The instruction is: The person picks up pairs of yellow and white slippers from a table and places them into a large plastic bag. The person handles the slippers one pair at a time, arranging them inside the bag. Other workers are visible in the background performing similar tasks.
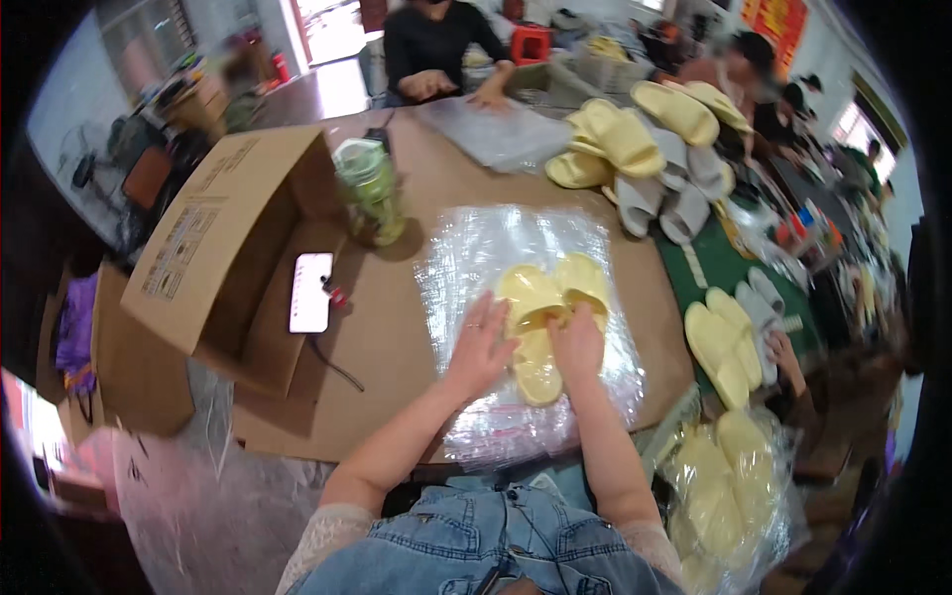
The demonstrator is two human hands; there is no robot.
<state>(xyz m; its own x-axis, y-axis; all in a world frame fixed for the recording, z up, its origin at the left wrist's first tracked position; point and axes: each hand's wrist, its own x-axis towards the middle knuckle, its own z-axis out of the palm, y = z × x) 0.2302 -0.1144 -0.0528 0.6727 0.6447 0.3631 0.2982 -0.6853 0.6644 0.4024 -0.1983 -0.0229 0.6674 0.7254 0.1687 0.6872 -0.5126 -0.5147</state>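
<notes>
2 smooth, pale-yellow slippers (536, 365) lie on clear plastic bags (474, 236), pointing away from the brown-topped table's (392, 342) near edge, the left hand (480, 349) spread open alongside, the right hand (578, 345) nearer, over them, its grip I can't tell from here.

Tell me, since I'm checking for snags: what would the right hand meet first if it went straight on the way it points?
The right hand would probably first meet the right yellow slipper's strap; it seems close to the opening, though depth is unclear.
</notes>
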